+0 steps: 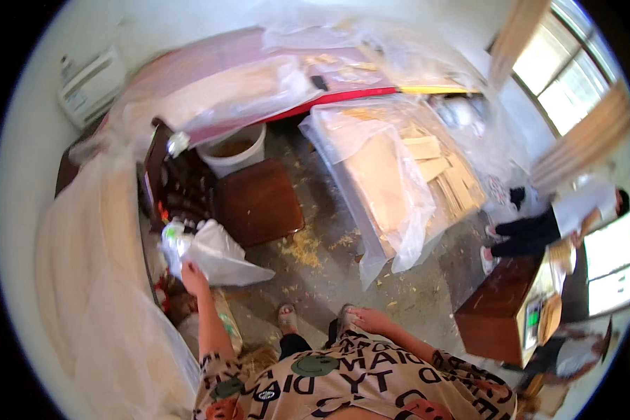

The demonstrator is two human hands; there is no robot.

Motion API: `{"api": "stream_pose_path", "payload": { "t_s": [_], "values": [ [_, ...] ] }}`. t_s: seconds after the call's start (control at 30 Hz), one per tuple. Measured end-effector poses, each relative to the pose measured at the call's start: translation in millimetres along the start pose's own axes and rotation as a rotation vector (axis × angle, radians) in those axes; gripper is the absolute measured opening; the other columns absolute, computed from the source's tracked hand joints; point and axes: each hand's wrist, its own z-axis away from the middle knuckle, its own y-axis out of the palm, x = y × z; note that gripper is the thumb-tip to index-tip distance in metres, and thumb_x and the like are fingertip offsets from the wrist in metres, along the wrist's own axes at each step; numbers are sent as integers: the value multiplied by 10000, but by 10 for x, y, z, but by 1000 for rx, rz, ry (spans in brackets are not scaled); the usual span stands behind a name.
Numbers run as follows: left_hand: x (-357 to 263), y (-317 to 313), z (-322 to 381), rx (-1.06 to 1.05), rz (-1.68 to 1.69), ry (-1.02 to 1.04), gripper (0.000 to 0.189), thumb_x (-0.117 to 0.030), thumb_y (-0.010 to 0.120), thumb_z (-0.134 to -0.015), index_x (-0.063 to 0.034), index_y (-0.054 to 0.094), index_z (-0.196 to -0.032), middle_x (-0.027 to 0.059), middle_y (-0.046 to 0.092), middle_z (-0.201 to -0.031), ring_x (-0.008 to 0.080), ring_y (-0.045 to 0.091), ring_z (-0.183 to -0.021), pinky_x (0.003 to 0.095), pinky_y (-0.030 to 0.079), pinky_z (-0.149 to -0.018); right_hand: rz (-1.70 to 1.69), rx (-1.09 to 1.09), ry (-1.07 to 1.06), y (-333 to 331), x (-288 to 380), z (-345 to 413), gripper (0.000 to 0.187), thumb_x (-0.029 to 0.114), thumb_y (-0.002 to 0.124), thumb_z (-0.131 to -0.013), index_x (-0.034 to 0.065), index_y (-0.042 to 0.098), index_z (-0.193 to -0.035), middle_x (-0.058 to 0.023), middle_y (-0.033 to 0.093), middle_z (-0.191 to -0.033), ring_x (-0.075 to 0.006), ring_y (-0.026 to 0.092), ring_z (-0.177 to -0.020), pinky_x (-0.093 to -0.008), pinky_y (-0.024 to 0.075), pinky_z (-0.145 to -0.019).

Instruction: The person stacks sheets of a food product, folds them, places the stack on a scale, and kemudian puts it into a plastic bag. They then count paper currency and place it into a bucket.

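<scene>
My left hand (193, 278) grips the near edge of a white plastic bag (218, 252) on the left. Part of the bag rests against the carved back and seat side of a dark wooden chair (260, 202). My right hand (370, 321) hangs low in front of my body, above my right foot; its fingers look partly curled, and whether it holds anything is unclear. Behind the chair stands a white bucket (239, 152) with brownish contents. Yellowish shavings (302, 249) lie scattered over the floor by the chair.
A low plastic-draped table (370, 184) bears light flat pieces (425, 152). Sheeted surfaces (100, 273) line the left and back. On the right, a person (583, 212) stands by a wooden desk (496, 304), and another person (577, 357) is near its lower end.
</scene>
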Motion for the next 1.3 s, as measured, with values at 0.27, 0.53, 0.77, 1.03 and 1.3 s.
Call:
{"api": "stream_pose_path", "payload": {
  "t_s": [0.27,0.53,0.77,1.03,1.3],
  "values": [
    [-330,-584,-26,286,245,109,128,-95,615,-827,16,569,-784,103,562,-644,187,520,-577,326,435,-559,-101,-40,-353,-138,1253,-912,419,326,494,-897,63,518,-1223,-169,571,-1173,-350,565,-1044,-444,455,-860],
    [-146,-875,386,264,266,176,140,-75,583,-870,53,525,-878,152,560,-743,248,507,-651,358,451,-634,-211,-293,-569,-271,2257,-1278,340,314,527,-870,65,556,-1099,-147,607,-1054,-341,597,-942,-450,478,-770],
    [678,77,2044,691,507,172,241,-220,619,-844,20,610,-827,157,584,-663,269,519,-583,394,428,-554,-271,-119,-358,150,1457,-782,324,335,541,-857,71,580,-1040,-131,629,-925,-328,611,-856,-428,474,-705],
    [-1981,-336,2527,1198,368,537,227,-184,710,-750,-20,645,-893,128,645,-731,245,596,-631,358,471,-617,-538,-392,-69,-28,713,-230,398,409,547,-847,22,583,-934,-201,611,-802,-367,602,-741,-434,450,-637],
    [-3422,-137,4144,1643,692,327,181,-129,581,-881,13,635,-980,42,637,-819,111,566,-759,252,452,-703,-679,-1117,95,-319,-770,1059,302,364,561,-829,68,612,-864,-181,630,-785,-376,611,-738,-444,470,-639]
  ]
}}
